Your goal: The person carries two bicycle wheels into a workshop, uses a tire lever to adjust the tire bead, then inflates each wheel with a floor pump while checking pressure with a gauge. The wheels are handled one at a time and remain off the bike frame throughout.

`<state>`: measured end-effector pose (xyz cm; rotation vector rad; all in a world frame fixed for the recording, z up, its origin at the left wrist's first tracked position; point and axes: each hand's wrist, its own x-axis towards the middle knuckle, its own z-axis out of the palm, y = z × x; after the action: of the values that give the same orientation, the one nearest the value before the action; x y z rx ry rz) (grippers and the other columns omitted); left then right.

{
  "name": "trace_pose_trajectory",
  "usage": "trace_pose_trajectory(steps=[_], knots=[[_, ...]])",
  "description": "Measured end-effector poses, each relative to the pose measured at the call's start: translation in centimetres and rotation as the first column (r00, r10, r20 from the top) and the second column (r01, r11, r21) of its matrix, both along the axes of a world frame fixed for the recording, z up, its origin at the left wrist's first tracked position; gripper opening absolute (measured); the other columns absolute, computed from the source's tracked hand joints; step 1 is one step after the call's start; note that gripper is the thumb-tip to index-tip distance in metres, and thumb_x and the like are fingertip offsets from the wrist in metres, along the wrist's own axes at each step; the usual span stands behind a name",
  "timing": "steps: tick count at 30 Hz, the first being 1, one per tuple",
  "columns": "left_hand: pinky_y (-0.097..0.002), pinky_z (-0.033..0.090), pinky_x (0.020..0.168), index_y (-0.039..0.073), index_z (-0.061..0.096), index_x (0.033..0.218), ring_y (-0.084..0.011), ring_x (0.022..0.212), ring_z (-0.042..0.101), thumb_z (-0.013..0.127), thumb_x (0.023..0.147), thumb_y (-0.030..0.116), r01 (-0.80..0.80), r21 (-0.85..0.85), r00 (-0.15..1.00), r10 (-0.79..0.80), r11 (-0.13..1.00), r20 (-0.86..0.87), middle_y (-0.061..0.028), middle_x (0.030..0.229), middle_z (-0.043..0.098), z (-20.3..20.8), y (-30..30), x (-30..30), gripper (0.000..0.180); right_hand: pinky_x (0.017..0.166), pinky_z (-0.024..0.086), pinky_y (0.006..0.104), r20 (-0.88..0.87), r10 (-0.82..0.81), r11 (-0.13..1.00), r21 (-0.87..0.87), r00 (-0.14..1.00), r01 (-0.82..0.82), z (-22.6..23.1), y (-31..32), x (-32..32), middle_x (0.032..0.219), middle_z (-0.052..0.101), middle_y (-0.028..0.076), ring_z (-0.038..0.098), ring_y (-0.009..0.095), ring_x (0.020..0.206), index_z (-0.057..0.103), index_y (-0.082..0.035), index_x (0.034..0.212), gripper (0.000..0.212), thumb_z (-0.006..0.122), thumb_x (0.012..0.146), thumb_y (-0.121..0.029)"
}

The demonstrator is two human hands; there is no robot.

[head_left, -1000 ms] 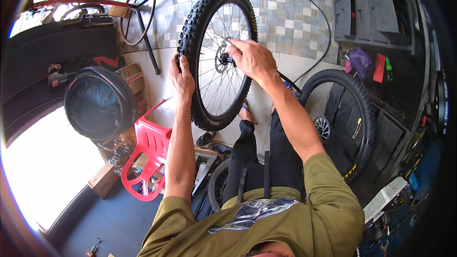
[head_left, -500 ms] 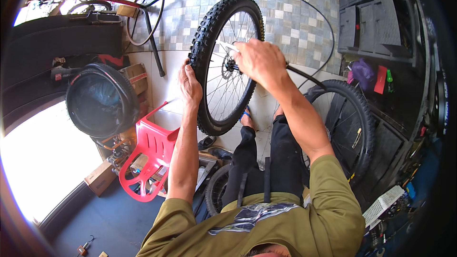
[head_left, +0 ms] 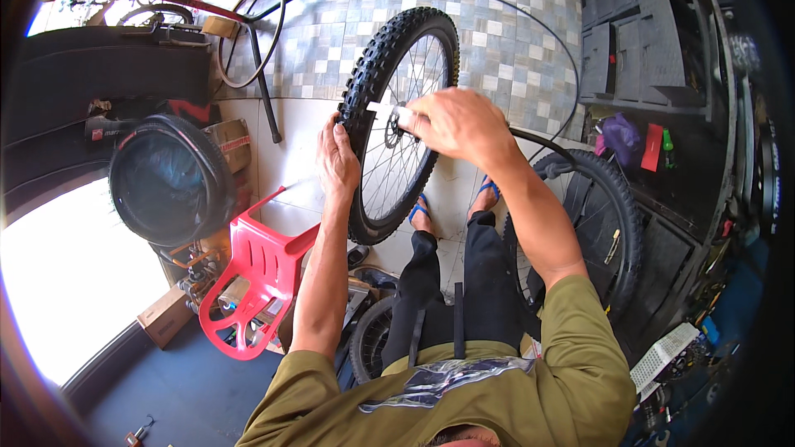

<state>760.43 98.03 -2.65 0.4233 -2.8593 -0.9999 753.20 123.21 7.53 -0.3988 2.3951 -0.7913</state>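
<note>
A bicycle wheel [head_left: 364,62] with a black knobbly tyre stands upright in front of me on the pale floor tiles. My left hand [head_left: 337,159] lies along the left side of its tyre, fingers stretched out and touching the tread. Closed in front of the spokes, my right hand [head_left: 465,124] grips a white tool [head_left: 383,108]. Its flat tip points left toward the tyre's inner edge; the tool's exact kind is unclear. The wheel's hub and brake disc [head_left: 395,127] show just beyond that hand, partly covered by it.
A second bicycle wheel [head_left: 625,240] leans at right near dark drawers [head_left: 609,58]. To the left are a red plastic chair [head_left: 265,252] and a stack of tyres [head_left: 217,170]. A black hose [head_left: 530,12] curves over the floor. Another wheel [head_left: 364,339] sits by my legs.
The wheel sits slightly lower in view, and my left hand has stayed beside its tyre. My right hand has shifted a little down and right, and the white tool's flat tip shows more.
</note>
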Motion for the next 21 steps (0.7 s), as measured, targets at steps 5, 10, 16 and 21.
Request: trace_pose_trajectory(steps=[5, 10, 16, 21], knots=[[-0.0468, 0.051, 0.1, 0.007, 0.06, 0.145, -0.0396, 0.114, 0.066, 0.038, 0.115, 0.038, -0.015, 0.019, 1.0, 0.014, 1.0, 0.021, -0.0233, 0.129, 0.066, 0.3, 0.4, 0.4, 0.048, 0.095, 0.058, 0.0516, -0.038, -0.22, 0.975, -0.048, 0.975, 0.218, -4.5, 2.0, 0.2, 0.106, 0.078, 0.019, 0.075, 0.041, 0.1, 0.078, -0.022, 0.125, 0.036, 0.059, 0.102, -0.043], [-0.0462, 0.049, 0.103, 0.006, 0.058, 0.146, -0.0401, 0.118, 0.064, 0.038, 0.115, 0.035, -0.015, 0.025, 1.0, 0.015, 1.0, -0.006, -0.0235, 0.132, 0.064, 0.0, 0.2, 1.7, 0.047, 0.089, 0.058, 0.0517, -0.043, -0.495, 0.869, -0.019, 0.868, 0.494, -10.6, 4.7, -2.8, 0.107, 0.078, 0.019, 0.074, 0.043, 0.102, 0.076, -0.019, 0.127, 0.044, 0.057, 0.104, -0.051], [-0.0434, 0.048, 0.104, 0.004, 0.058, 0.145, -0.037, 0.119, 0.063, 0.039, 0.115, 0.031, -0.059, 0.065, 0.998, 0.059, 0.996, -0.001, -0.0219, 0.131, 0.064, -0.1, 0.3, 3.6, 0.045, 0.089, 0.058, 0.053, 0.008, -0.62, 0.78, 0.114, 0.784, 0.616, -18.6, 6.9, -6.3, 0.106, 0.078, 0.02, 0.072, 0.044, 0.105, 0.078, -0.016, 0.117, 0.042, 0.056, 0.104, -0.05], [-0.0411, 0.047, 0.104, 0.003, 0.06, 0.143, -0.0338, 0.116, 0.063, 0.04, 0.114, 0.029, -0.117, 0.066, 0.993, 0.115, 0.991, 0.035, -0.0193, 0.124, 0.066, 0.7, 1.3, 5.0, 0.043, 0.09, 0.058, 0.052, 0.063, -0.599, 0.785, 0.241, 0.798, 0.571, -26.2, 7.9, -6.4, 0.109, 0.078, 0.018, 0.073, 0.043, 0.105, 0.08, -0.017, 0.114, 0.04, 0.057, 0.103, -0.048]])
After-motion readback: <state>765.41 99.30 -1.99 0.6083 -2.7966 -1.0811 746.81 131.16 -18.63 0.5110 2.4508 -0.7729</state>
